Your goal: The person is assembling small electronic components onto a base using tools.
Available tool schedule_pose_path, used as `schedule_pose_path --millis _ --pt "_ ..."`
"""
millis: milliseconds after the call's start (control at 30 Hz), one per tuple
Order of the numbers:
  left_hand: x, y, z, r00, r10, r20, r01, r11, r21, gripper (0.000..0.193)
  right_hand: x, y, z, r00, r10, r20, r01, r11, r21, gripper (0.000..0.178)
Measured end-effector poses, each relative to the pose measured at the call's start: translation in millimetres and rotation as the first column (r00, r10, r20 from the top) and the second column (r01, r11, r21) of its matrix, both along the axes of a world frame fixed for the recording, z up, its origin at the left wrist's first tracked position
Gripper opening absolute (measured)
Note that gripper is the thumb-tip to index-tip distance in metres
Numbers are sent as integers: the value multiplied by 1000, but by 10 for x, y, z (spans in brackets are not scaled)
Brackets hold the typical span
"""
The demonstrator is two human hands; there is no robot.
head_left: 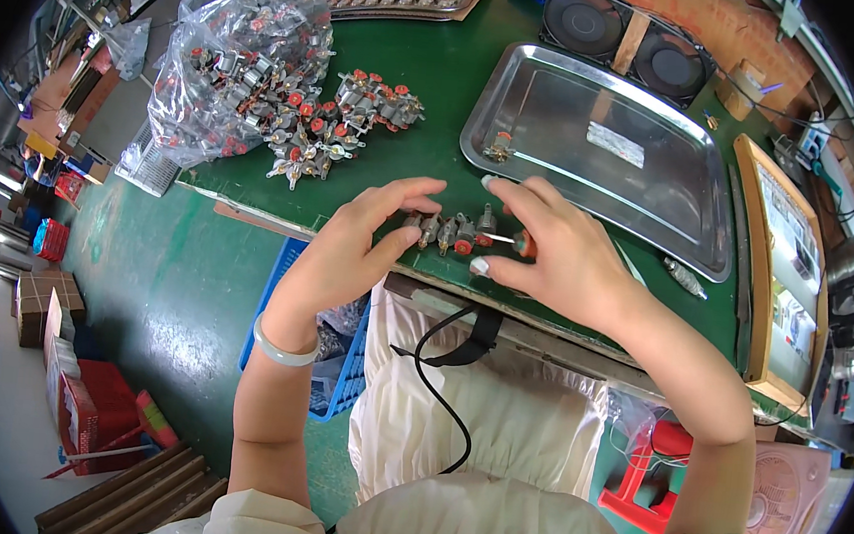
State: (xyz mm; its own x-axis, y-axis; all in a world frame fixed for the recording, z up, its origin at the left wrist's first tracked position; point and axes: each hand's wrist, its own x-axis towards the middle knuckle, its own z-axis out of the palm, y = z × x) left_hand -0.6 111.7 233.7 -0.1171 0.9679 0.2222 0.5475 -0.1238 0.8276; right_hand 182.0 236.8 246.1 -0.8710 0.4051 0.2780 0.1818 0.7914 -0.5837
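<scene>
Bracketing a short row of small metal parts at the near edge of the green table, you're having its long axis running left to right, roughly along that edge, between your two hands. Your left hand is sitting at the row's left end, fingers curving, thumb standing apart, not visibly gripping; contact with the end part is staying unclear. Your right hand is flanking the right end, thumb and index spreading apart. A screwdriver-like tool is lying under that palm, shaft pointing left toward the row; you're hiding the other fingers, so can't tell if they're gripping it. Right hand is being nearer to the tool. A loose pile of parts is lying beyond your left hand, a metal tray beyond your right.
</scene>
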Motion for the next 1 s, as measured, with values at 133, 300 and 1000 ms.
schedule_pose_path --millis 133,300,1000 --pt "137 -29 53 956 84 -282 -63 995 83 37 -128 185 -111 986 49 161 -49 999 0 39" --pt "265 76 -82 869 89 -486 -18 989 148 32 -172 220 -66 987 55 152 -13 965 -262 38" --pt "604 262 -79 855 -141 498 52 981 188 34 245 39 167 977 80 -195 5 917 399 45"
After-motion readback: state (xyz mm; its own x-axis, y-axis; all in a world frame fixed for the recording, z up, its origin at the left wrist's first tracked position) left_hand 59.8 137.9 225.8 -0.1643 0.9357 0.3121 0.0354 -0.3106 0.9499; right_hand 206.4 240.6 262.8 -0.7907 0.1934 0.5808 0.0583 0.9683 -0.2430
